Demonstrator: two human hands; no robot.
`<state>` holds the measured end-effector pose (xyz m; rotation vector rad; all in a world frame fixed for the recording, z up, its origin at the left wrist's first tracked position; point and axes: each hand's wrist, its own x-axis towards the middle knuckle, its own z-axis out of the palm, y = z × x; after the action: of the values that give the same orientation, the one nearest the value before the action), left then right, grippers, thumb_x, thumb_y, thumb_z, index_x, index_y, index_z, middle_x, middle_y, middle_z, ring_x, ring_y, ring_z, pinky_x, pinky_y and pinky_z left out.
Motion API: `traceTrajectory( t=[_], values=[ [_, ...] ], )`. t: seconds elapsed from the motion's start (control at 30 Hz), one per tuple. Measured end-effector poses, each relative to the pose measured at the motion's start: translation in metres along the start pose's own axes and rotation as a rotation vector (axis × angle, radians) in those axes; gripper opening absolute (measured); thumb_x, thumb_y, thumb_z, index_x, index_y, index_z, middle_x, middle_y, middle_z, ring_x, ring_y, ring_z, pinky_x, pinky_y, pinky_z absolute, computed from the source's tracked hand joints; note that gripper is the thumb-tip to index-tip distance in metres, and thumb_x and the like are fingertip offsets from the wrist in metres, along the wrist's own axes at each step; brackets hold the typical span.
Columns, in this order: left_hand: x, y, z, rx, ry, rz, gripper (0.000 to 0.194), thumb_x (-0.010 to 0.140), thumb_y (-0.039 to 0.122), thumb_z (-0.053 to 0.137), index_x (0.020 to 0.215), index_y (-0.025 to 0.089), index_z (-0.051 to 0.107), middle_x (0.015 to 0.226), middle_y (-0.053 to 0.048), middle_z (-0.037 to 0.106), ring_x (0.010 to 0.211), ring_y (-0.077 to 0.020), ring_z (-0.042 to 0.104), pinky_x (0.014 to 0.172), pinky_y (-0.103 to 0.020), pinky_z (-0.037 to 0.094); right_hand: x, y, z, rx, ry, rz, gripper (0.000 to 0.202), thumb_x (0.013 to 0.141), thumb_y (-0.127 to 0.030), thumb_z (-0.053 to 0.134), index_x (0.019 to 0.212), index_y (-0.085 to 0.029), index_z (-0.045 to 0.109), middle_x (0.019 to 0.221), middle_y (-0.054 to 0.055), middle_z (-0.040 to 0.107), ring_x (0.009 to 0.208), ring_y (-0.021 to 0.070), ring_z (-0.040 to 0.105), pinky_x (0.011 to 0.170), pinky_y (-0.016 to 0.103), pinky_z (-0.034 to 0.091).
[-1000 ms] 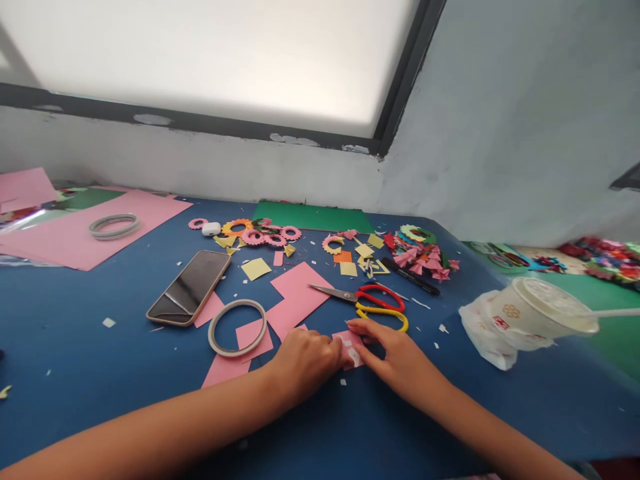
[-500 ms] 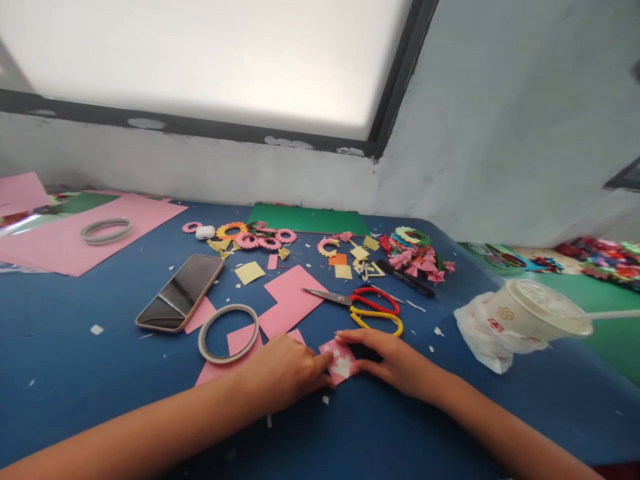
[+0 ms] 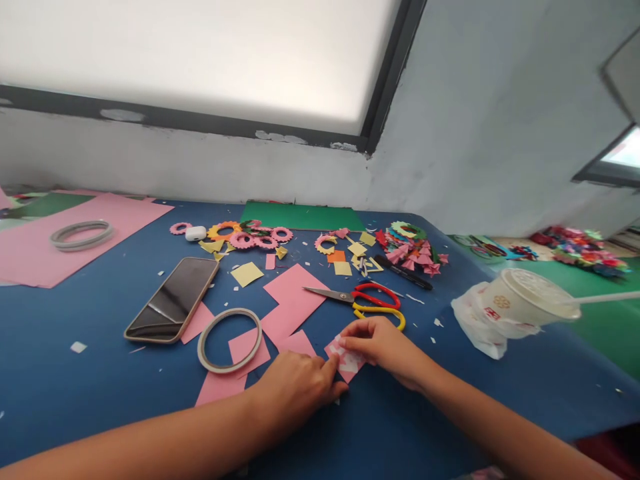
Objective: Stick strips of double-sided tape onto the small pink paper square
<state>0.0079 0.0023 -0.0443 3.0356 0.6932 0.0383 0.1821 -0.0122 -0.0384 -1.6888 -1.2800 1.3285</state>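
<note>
A small pink paper square (image 3: 352, 373) with white strips on its face lies on the blue tabletop between my hands. My left hand (image 3: 297, 380) has its fingers curled, and their tips press the square's left edge. Over the upper corner, my right hand (image 3: 387, 347) pinches thumb and forefinger together beside a white bit. What sits in that pinch is too small to make out. Scissors (image 3: 345, 296) with one red and one yellow handle lie just beyond my right hand. A roll of tape (image 3: 204, 347) rests on pink paper pieces (image 3: 295, 300) left of my left hand.
A phone (image 3: 175, 300) lies at the left, with a second tape roll (image 3: 80, 235) on pink sheets (image 3: 30, 263) behind it. A lidded cup (image 3: 533, 303) with a straw stands at the right. Paper rings (image 3: 243, 240), a black marker (image 3: 407, 275) and scraps lie farther back.
My right hand has gone from resting spread at the square's right edge to a pinch over its upper corner. The view has shifted slightly to the right.
</note>
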Motion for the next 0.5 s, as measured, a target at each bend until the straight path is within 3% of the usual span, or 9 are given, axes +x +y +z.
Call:
traceTrajectory(
  t=[0.27,0.5],
  values=[
    [0.000,0.003,-0.001,0.053,0.032,-0.022,0.037,0.090,0.035,0.048,0.107,0.004,0.058,0.068,-0.013,0.068,0.059,-0.0266,0.067,0.046,-0.031,0.051,0.001,-0.010,0.007,-0.048,0.065,0.067,0.017,0.066,-0.028,0.064,0.065,-0.012,0.071,0.047,-0.004,0.051,0.043,0.0059,0.035,0.042,0.020,0.025],
    [-0.001,0.004,0.002,0.042,0.049,-0.014,0.038,0.090,0.034,0.049,0.108,0.002,0.059,0.070,-0.014,0.068,0.062,-0.0264,0.067,0.046,-0.030,0.050,0.001,0.001,0.011,-0.064,0.124,-0.027,0.020,0.068,-0.031,0.064,0.068,-0.012,0.070,0.062,0.001,0.063,0.056,0.0101,0.049,0.052,0.022,0.035]
  ],
)
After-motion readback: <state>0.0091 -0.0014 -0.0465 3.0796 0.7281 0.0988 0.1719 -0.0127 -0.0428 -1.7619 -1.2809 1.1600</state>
